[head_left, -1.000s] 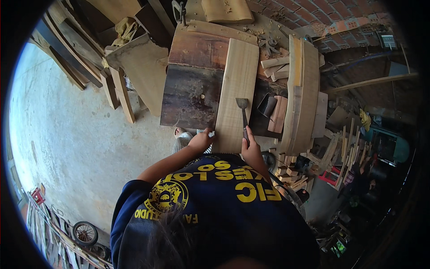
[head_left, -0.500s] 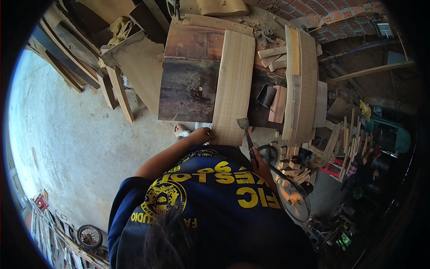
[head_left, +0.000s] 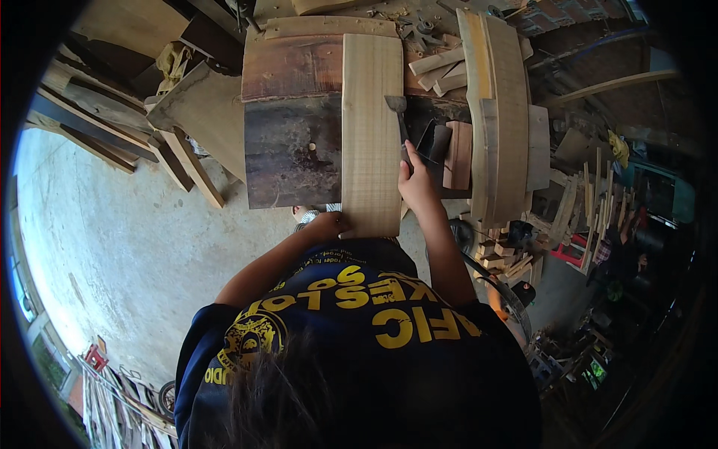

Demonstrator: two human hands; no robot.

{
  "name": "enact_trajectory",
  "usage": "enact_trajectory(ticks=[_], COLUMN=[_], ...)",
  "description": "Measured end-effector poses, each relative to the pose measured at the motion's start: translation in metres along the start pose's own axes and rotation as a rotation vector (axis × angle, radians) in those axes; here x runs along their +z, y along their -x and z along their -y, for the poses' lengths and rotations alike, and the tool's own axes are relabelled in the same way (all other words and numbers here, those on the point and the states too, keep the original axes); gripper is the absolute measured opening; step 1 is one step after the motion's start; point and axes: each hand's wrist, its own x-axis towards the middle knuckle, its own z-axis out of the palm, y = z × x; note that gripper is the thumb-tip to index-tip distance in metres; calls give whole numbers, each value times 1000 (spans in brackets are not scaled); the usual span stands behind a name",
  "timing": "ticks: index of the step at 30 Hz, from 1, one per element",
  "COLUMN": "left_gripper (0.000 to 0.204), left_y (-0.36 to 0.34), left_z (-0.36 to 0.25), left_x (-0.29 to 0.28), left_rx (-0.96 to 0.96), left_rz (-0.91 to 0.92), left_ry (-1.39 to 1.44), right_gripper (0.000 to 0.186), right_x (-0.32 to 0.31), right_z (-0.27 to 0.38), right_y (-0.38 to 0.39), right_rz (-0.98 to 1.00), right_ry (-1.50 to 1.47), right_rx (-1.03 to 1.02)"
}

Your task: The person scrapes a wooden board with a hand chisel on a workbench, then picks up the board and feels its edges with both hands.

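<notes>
A pale, smooth wooden plank (head_left: 372, 135) lies lengthwise across the dark, stained workbench (head_left: 292, 153), its near end overhanging toward my body. My left hand (head_left: 329, 224) is closed on the plank's left edge at that near end. In my right hand (head_left: 420, 183) is a putty knife (head_left: 397, 107) with a flared metal blade, its dark handle inside my fingers. The blade is over the plank's right edge, about a third of the way down from the far end; whether it touches the wood I cannot tell. A reddish wood block (head_left: 458, 156) sits to the right, beside a dark curved piece (head_left: 440, 142).
Thick boards (head_left: 508, 127) are stacked along the bench's right side. Short wooden sticks (head_left: 441, 67) lie heaped at the far right. Leaning boards (head_left: 196, 123) stand left of the bench. A standing fan (head_left: 508, 303) is close behind my right arm.
My right hand has reached forward with the putty knife, from beside my body to farther up the plank. My left hand stays at the plank's near end. The view has shifted slightly.
</notes>
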Motion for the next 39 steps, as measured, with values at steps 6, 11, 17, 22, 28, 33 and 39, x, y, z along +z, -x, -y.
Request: enact_trajectory(ticks=[6,11,17,22,28,33,39], left_gripper=[45,45,61,78,77,77,73], left_y=[1,4,10,0,-14,-7,5], left_z=[6,12,-46,-77,-95,-79,-56], left_x=[-2,-6,-26,-33,-41,-38,-36], left_rx=[-18,88,-84,-6,293,363,339], left_rz=[15,-32,-220,-408,-335,-245,-224], left_ry=[84,114,-298,-343,-500,-727,-701], right_gripper=[47,48,49,50,51,51,51], right_x=[-8,-32,-38,-8,-15,-8,0], right_z=[24,33,23,8,66,74,42], right_y=[-14,52,99,37,-113,-133,-55], right_rz=[134,263,238,59,167,155,121], right_ry=[39,84,18,10,-54,-41,34], right_rx=[246,285,165,29,315,325,257])
